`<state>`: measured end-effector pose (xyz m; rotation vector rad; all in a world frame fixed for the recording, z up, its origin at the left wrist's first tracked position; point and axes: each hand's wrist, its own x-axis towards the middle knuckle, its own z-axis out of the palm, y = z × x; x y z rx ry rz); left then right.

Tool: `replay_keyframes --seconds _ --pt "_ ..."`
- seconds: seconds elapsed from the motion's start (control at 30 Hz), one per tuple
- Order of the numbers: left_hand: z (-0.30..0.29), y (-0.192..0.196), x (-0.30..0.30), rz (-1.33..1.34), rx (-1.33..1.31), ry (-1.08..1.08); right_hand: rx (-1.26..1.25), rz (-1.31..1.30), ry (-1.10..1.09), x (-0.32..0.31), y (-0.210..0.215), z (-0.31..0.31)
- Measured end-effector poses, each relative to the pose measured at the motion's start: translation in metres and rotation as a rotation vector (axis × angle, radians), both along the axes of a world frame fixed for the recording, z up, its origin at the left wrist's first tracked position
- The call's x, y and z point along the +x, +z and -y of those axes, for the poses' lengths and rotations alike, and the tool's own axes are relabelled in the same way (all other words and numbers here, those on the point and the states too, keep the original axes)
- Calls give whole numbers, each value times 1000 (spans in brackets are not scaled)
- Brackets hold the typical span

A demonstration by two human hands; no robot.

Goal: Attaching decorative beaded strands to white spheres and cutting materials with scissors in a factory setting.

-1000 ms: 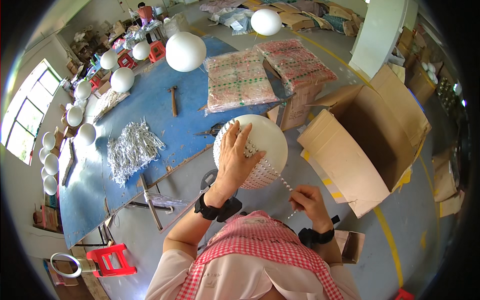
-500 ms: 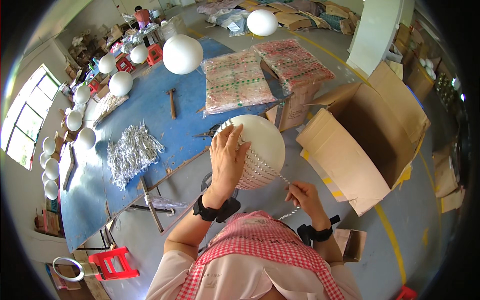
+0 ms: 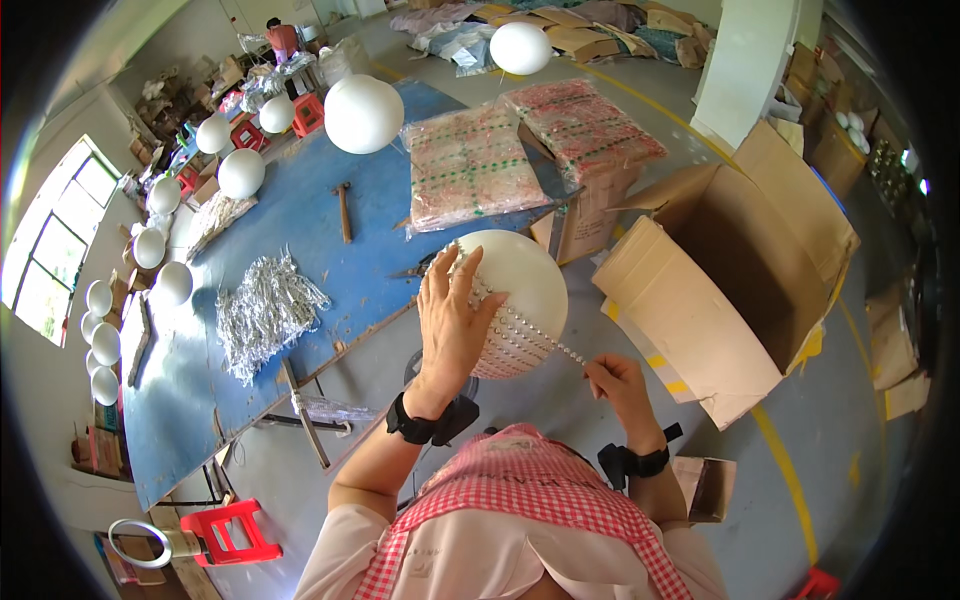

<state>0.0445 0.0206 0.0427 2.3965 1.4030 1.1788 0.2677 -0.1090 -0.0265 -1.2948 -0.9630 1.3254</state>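
A large white ball (image 3: 525, 275) is in front of me, with rows of silvery beads wound round its lower part. My left hand (image 3: 456, 310) lies on the ball's left side with fingers spread, over some of the beads. From the ball a silvery bead chain (image 3: 570, 352) runs taut down to the right. My right hand (image 3: 618, 388) pinches that chain between thumb and fingers, apart from the ball. What supports the ball underneath is hidden.
A blue table (image 3: 310, 215) holds a silver tinsel bundle (image 3: 268, 310), a hammer (image 3: 343, 212) and plastic-wrapped packs (image 3: 475, 165). An open cardboard box (image 3: 690, 320) stands at right. White balls (image 3: 365, 113) line the far left. A red stool (image 3: 232, 532) is at lower left.
My right hand has moved slightly right and up, drawing out a longer stretch of chain from the ball. My left hand stays on the ball, its thumb shifted slightly.
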Motion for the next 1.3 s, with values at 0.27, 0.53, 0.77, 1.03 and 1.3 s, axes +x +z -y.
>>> replay_keyframes --seconds 0.27,0.53,0.77,1.03,1.3 --pt "-14 5 -9 52 -122 -87 91 -132 -4 0 -20 -11" --pt "-6 11 -3 -41 -199 -33 67 -224 -133 -2 -27 -2" --pt "8 17 3 -154 -83 -63 98 -190 -278 3 -18 15" --pt "14 17 5 -128 -106 -39 130 -165 -234 5 -11 30" --pt "15 8 5 -63 -59 -101 242 -419 -256 9 -10 39"
